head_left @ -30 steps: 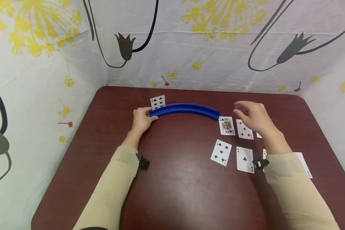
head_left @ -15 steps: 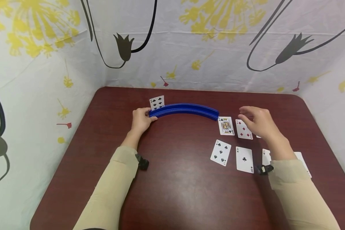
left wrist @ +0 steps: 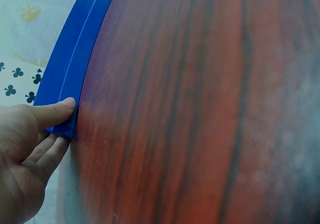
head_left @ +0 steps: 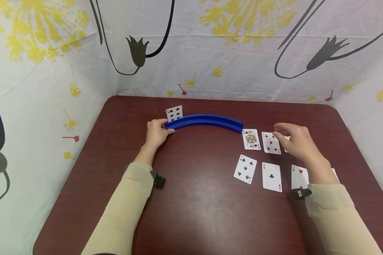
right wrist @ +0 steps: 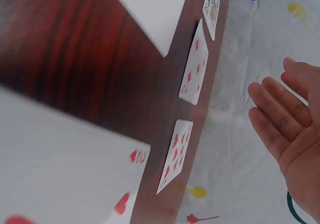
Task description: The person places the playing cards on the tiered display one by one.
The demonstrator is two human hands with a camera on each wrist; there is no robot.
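Creased, flower-printed cloth [head_left: 166, 83] hangs beyond the far edge of a glossy, dark red wood-grain table [head_left: 198, 198], which stretches nearward from the smooth, grooved blue rack [head_left: 207, 120] arcing across its far half. The left hand [head_left: 156, 132] pinches the rack's left end; the right hand [head_left: 296, 140] hovers at far right, fingers loosely extended. A six of clubs [head_left: 174, 112] rises at the rack's left end; a king of clubs [head_left: 251, 139] lies just beside its right end, a five of diamonds [head_left: 270, 143] farther right.

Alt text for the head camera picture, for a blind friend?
A left hand pinches one end of a curved blue card rack, where a six of clubs stands. The right hand hovers by a five of diamonds, with more playing cards face up on a reddish table.
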